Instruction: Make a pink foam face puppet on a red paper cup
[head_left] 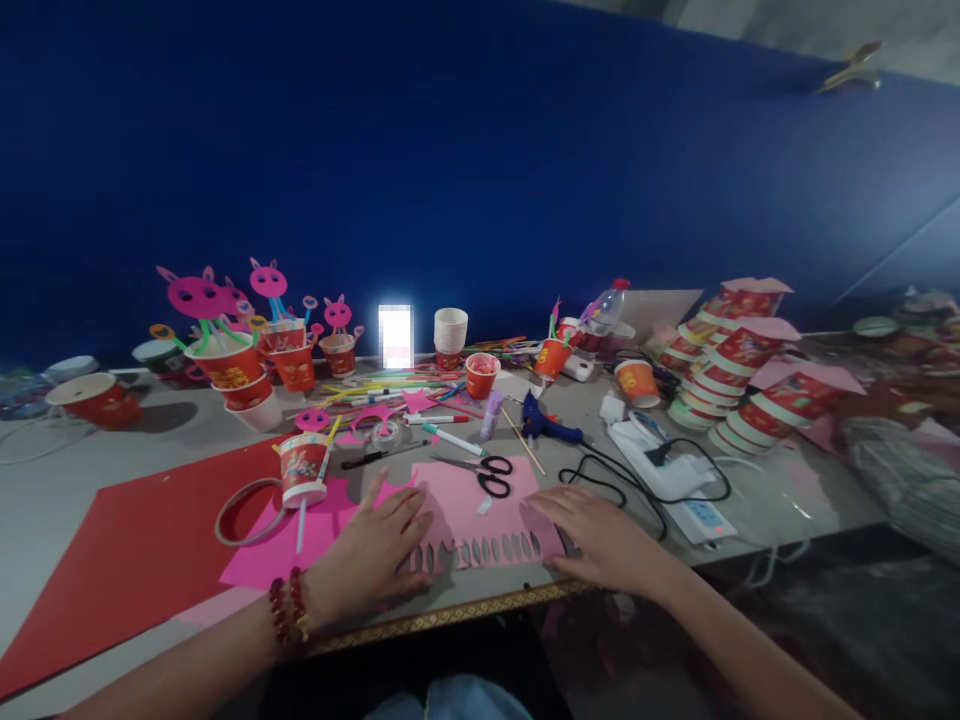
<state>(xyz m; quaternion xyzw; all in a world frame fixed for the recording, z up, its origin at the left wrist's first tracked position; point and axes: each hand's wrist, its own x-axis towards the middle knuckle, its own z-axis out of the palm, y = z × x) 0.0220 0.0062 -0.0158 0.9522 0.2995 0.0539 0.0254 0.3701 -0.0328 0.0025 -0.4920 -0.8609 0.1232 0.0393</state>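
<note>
A pale pink sheet of paper lies flat near the table's front edge, with a row of leaf-shaped holes cut along its near side. My left hand rests on its left edge, fingers stretched out. On the right edge lies my right hand, also flat with fingers extended. Black-handled scissors sit on the sheet's upper part, and a small white scrap is just below them. Left of my left hand are bright pink paper and an upright paper cup with a pink face on a stick.
A red board and a tape roll lie left. Beyond the sheet are a white marker, a purple glue stick and a blue glue gun. A corded power strip and stacked cups stand right.
</note>
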